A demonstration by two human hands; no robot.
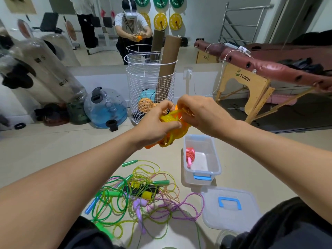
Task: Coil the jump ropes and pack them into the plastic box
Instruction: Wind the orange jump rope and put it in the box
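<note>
Left hand grips the coiled yellow jump rope. Right hand pinches its loose strand above the plastic box.

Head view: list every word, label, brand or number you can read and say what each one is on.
"FURUI", with a small leaf logo above it: on the wooden end panel of the folding massage table.
"FURUI", partly legible: on the cardboard box behind that table.
Scale marks on the blue water jug: too small to read.
Lettering on the green and yellow weight plates: mirrored and blurred, unreadable.
Print on the clear punching bag: unreadable.
</note>
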